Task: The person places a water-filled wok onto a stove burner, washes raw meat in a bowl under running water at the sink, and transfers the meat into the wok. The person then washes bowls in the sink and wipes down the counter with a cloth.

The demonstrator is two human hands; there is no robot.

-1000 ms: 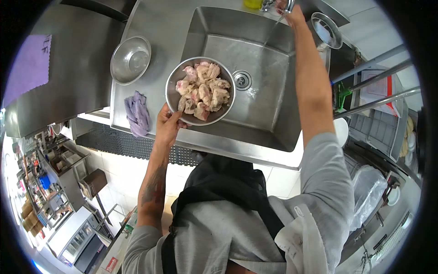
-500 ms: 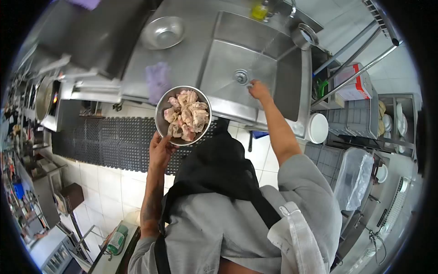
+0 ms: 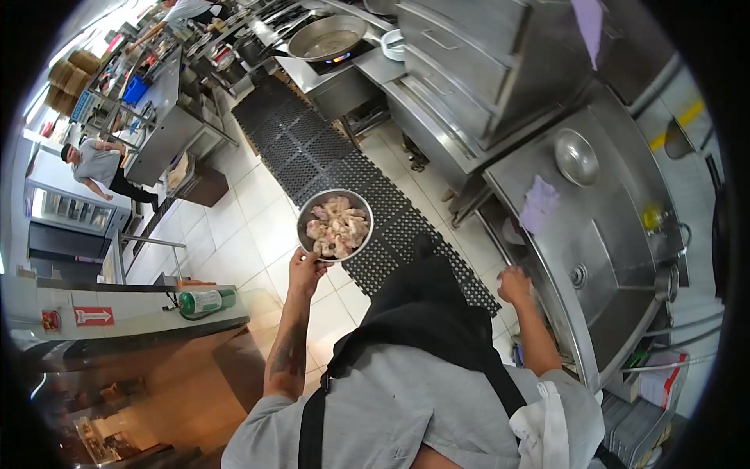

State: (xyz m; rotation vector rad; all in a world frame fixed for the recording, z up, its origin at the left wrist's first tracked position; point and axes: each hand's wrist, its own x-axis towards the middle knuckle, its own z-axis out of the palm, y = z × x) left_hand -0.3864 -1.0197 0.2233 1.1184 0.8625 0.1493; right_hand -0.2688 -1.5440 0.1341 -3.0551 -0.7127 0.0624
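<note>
My left hand (image 3: 308, 270) grips the near rim of a round metal bowl (image 3: 301, 227), which is held level over the floor. Raw, pale chicken pieces (image 3: 337, 227) fill the bowl. My right hand (image 3: 513, 284) hangs near the sink counter's front edge, its fingers curled; whether anything small is in them cannot be made out. To the right, a purple cloth (image 3: 539, 205) lies on the counter beside an empty metal bowl (image 3: 576, 157).
A steel sink (image 3: 617, 313) is on the right. A large pan (image 3: 326, 39) sits on a burner at the top. Black perforated mats (image 3: 312, 156) cover part of the floor. One person (image 3: 98, 164) stands at far left, another person (image 3: 187, 9) works at the upper left.
The view has turned left, away from the sink. My left hand has carried the bowl of chicken off the counter and over the floor. My right hand has left the tap.
</note>
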